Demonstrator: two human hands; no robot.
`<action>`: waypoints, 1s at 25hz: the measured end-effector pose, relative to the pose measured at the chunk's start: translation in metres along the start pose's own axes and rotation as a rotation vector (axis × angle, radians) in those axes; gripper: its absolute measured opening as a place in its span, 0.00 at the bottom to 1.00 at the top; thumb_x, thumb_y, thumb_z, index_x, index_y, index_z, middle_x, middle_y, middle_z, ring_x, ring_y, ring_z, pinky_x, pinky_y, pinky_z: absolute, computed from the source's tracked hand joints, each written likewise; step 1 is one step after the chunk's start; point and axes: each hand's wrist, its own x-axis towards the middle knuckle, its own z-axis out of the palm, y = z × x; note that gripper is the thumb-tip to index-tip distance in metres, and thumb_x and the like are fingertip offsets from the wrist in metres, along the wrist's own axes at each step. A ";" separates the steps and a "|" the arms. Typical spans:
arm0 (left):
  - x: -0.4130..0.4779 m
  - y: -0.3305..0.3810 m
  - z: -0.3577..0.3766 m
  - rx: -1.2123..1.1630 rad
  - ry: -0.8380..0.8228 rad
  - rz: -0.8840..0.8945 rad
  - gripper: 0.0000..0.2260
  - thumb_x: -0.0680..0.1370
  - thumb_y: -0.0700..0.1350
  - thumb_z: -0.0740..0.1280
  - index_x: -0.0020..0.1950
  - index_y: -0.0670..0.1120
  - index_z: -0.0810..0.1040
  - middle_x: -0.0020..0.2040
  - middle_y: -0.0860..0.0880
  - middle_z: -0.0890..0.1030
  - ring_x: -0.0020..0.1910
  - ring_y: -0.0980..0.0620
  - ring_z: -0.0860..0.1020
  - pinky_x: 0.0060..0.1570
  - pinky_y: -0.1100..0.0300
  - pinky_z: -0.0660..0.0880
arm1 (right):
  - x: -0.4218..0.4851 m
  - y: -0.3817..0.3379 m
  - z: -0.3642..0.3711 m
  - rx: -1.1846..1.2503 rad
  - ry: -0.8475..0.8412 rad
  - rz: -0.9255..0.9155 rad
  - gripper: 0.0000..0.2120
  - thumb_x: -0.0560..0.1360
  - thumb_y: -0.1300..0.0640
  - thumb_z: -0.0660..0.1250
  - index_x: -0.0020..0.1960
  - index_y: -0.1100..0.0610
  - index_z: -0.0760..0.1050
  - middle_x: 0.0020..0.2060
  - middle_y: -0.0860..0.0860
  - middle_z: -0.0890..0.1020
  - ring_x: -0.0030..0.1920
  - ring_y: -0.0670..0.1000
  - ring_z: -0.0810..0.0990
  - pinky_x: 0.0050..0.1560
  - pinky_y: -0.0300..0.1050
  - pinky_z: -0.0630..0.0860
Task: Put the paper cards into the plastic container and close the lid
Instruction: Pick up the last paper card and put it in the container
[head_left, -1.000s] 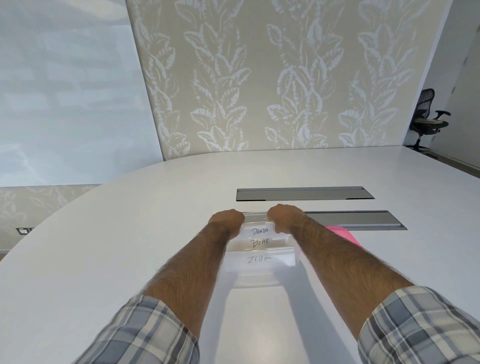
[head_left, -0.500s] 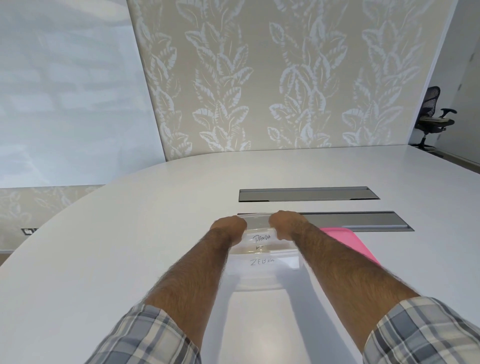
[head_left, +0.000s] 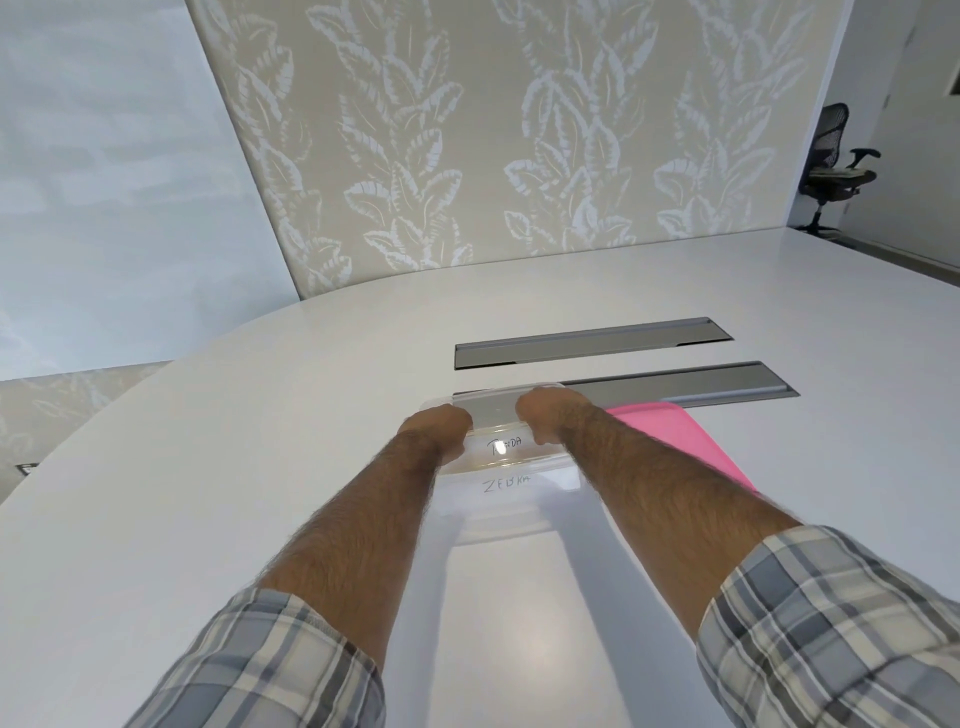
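Observation:
A clear plastic container (head_left: 506, 512) stands on the white table in front of me. White paper cards (head_left: 505, 484) lie inside it; the handwritten words "PANDA" and "ZEBRA" show through. A clear lid (head_left: 493, 413) is tilted over the container's far part, with its far edge raised. My left hand (head_left: 435, 427) grips the lid's left side with curled fingers. My right hand (head_left: 551, 415) grips the right side. The near part of the container is uncovered.
A pink flat sheet (head_left: 691, 447) lies on the table just right of my right forearm. Two grey recessed cable slots (head_left: 592, 345) run across the table behind the container. An office chair (head_left: 834, 166) stands at the far right.
The lid has come down lower over the cards, so the word "BEAR" no longer shows. The view has shifted left, showing more of the pink sheet.

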 end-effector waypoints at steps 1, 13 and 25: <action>-0.001 0.001 -0.002 -0.008 0.001 0.001 0.17 0.78 0.42 0.65 0.67 0.53 0.77 0.65 0.51 0.78 0.64 0.46 0.76 0.58 0.51 0.75 | -0.001 0.000 -0.001 0.009 -0.002 -0.001 0.15 0.74 0.66 0.67 0.60 0.60 0.77 0.56 0.56 0.82 0.56 0.57 0.81 0.52 0.50 0.80; -0.042 0.010 -0.038 -0.116 0.223 0.005 0.17 0.84 0.53 0.55 0.68 0.53 0.76 0.68 0.49 0.78 0.65 0.45 0.76 0.61 0.51 0.73 | -0.035 -0.006 -0.025 0.170 0.213 0.010 0.18 0.81 0.45 0.58 0.60 0.57 0.76 0.58 0.54 0.80 0.60 0.57 0.78 0.59 0.52 0.75; -0.107 0.016 -0.066 -0.019 0.366 0.014 0.30 0.84 0.62 0.45 0.83 0.50 0.48 0.83 0.48 0.41 0.81 0.47 0.42 0.79 0.45 0.44 | -0.108 -0.011 -0.054 0.179 0.421 0.123 0.38 0.80 0.32 0.45 0.82 0.51 0.42 0.81 0.53 0.47 0.81 0.55 0.43 0.79 0.60 0.42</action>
